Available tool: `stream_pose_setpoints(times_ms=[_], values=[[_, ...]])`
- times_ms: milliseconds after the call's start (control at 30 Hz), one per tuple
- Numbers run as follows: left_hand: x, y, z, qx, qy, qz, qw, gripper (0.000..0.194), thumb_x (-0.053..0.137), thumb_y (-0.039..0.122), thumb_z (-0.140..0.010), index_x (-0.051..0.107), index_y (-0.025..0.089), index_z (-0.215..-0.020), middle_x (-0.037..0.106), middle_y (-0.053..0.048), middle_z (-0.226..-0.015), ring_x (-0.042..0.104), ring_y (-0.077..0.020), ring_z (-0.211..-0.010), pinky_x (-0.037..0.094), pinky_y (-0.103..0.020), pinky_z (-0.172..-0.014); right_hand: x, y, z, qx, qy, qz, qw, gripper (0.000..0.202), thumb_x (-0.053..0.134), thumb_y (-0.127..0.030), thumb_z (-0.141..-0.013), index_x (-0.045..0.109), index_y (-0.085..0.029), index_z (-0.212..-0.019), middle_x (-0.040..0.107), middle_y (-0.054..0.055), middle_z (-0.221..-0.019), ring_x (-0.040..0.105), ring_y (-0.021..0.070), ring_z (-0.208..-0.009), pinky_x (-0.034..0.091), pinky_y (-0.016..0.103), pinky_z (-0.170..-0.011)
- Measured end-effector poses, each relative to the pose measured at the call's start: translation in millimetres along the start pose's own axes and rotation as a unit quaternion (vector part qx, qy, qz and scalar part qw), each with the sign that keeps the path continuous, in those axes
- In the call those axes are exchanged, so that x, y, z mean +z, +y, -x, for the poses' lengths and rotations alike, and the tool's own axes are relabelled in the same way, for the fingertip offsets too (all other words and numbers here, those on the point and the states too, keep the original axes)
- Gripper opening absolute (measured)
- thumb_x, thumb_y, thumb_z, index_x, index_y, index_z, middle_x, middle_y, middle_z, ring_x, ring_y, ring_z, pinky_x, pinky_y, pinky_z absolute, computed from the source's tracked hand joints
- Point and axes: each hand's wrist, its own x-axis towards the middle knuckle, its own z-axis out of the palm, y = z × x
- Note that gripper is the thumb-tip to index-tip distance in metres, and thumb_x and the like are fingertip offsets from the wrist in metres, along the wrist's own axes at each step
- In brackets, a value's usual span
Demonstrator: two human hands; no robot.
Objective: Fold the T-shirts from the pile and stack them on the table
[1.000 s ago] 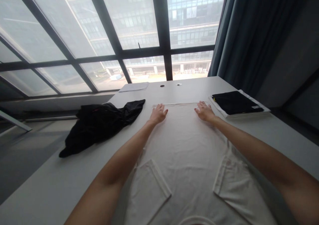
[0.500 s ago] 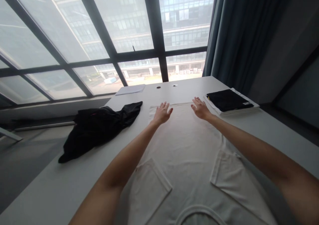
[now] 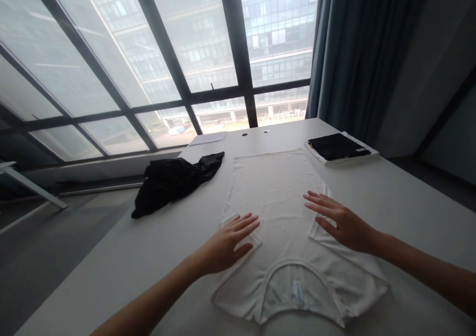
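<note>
A white T-shirt point(image 3: 278, 192) lies spread on the white table, its hem at the far side and its neckline, with a small label inside, nearest me. Both sleeves are folded inward over the body. My left hand point(image 3: 227, 241) is over the left sleeve, palm down, fingers stretched and holding nothing. Over the right sleeve and side edge is my right hand point(image 3: 340, 222), its fingers apart and empty. Whether either palm presses on the cloth I cannot tell.
A crumpled black garment point(image 3: 174, 179) lies on the table point(image 3: 148, 266) at the left. Folded black cloth point(image 3: 336, 146) rests on folded white cloth point(image 3: 327, 161) at the far right. Papers point(image 3: 208, 138) lie at the back edge, near two round holes. Windows and a curtain point(image 3: 345, 53) stand behind.
Both hands have moved back from the shirt's far hem to the sleeve area near me. More of the neckline now shows, as the view has shifted.
</note>
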Motion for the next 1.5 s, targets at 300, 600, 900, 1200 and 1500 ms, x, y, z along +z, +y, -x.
stream_pose_setpoints(times_ms=[300,600,900,1200,1500], values=[[27.2,20.5,45.4,0.029,-0.019,-0.036,0.999,0.065,0.045,0.054,-0.103,0.022,0.038,-0.162,0.019,0.0,-0.168,0.017,-0.0289,-0.155,0.016,-0.052,-0.127,23.5,-5.6,65.1,0.03,-0.053,0.057,0.996,0.062,0.039,-0.051,-0.104,0.03,-0.027,-0.161,0.029,0.007,-0.165,0.021,0.0287,-0.154,0.019,0.057,-0.125],[19.3,16.9,78.5,0.086,-0.011,-0.018,0.996,0.07,0.063,0.051,-0.097,0.036,0.033,-0.158,0.034,-0.007,-0.164,0.027,-0.0319,-0.153,0.03,-0.053,-0.123,5.2,-21.1,92.5,-0.009,-0.035,-0.029,0.999,0.052,0.056,-0.049,-0.099,0.055,-0.03,-0.148,0.048,0.009,-0.156,0.038,0.0325,-0.147,0.034,0.054,-0.12],[28.7,12.2,95.0,0.19,0.08,-0.004,0.978,0.031,0.073,0.036,-0.093,0.07,0.025,-0.123,0.066,-0.012,-0.132,0.058,-0.0271,-0.13,0.05,-0.042,-0.108,-1.2,-24.7,128.9,-0.013,-0.083,-0.08,0.993,0.055,0.073,-0.047,-0.089,0.063,-0.029,-0.14,0.053,0.014,-0.15,0.045,0.0353,-0.142,0.042,0.054,-0.115],[31.4,31.4,86.4,0.269,0.113,-0.028,0.956,0.013,0.063,0.02,-0.099,0.068,0.019,-0.11,0.074,-0.011,-0.107,0.069,-0.0213,-0.107,0.056,-0.034,-0.095,3.1,-33.3,133.4,-0.112,-0.043,0.004,0.993,0.017,0.066,-0.032,-0.096,0.072,-0.022,-0.108,0.07,0.012,-0.12,0.062,0.0264,-0.122,0.053,0.042,-0.102],[37.4,34.7,79.4,0.283,0.135,-0.019,0.949,0.011,0.06,0.015,-0.099,0.067,0.018,-0.107,0.073,-0.012,-0.103,0.07,-0.0213,-0.102,0.057,-0.033,-0.09,0.8,-50.2,124.9,-0.176,-0.012,0.019,0.984,0.01,0.062,-0.03,-0.098,0.068,-0.022,-0.098,0.07,0.008,-0.101,0.066,0.0195,-0.097,0.052,0.035,-0.09]])
